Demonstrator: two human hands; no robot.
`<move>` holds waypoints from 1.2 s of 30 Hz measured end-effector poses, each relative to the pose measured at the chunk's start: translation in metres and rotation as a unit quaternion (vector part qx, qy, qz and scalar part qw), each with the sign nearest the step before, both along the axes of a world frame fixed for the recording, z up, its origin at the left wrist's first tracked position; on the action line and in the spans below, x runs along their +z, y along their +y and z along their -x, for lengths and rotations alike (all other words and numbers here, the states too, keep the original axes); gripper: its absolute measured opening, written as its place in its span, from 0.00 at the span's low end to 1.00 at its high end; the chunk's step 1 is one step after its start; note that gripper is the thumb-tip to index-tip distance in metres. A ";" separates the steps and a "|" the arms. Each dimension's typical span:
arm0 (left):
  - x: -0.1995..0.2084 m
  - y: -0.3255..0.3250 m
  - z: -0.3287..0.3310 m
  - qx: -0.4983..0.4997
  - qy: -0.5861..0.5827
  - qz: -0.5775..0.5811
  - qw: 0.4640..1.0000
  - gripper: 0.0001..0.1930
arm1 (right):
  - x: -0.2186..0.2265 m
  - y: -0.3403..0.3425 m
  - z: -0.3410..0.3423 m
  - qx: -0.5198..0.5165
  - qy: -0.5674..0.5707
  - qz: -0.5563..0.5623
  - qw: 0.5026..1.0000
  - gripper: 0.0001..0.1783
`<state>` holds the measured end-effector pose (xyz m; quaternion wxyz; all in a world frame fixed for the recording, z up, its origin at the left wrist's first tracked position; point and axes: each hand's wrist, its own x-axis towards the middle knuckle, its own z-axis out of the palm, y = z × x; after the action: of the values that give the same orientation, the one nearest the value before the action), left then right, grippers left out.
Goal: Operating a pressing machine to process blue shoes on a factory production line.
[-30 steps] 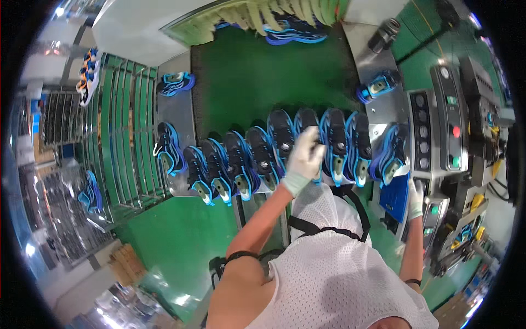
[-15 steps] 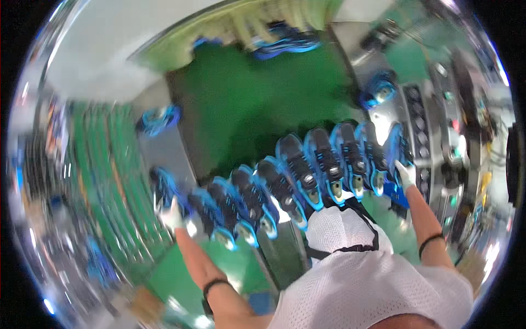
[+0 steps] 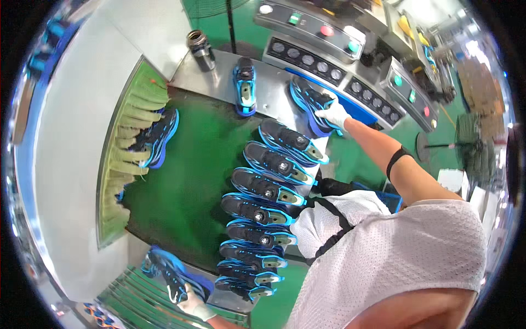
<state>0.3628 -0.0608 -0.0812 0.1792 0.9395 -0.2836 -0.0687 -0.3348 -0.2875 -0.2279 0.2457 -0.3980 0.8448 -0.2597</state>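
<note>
left hand (image 3: 194,305) grips a shoe (image 3: 174,271), right hand (image 3: 333,114) a second shoe (image 3: 310,100), both best held firmly and kept clear of the row (image 3: 249,209) between.

The left grip (image 3: 194,305) holds one black-blue shoe (image 3: 169,270), the right grip (image 3: 335,114) another shoe (image 3: 310,101).

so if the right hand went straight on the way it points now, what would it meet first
Most likely the black and blue shoe directly in front: the right hand seems to be touching it, though this single view leaves depth and exact contact uncertain.
</note>
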 end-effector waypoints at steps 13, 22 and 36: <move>0.056 -0.167 0.474 -0.688 0.317 0.078 0.648 0.29 | 0.161 0.295 0.011 -0.308 -0.390 0.227 0.837 0.21; 0.094 0.040 0.757 -0.827 0.475 -0.132 0.270 0.24 | 0.238 0.557 0.019 -0.643 -0.164 0.216 0.717 0.21; 0.032 0.442 1.089 -0.962 0.256 0.098 -0.014 0.37 | 0.227 0.813 0.164 -0.821 0.268 0.033 0.504 0.36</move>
<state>-0.7265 0.3814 -0.0496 -0.0956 0.3213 0.8603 0.3841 -0.4987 0.5257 -0.0014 -0.3284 0.4152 0.8096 -0.2536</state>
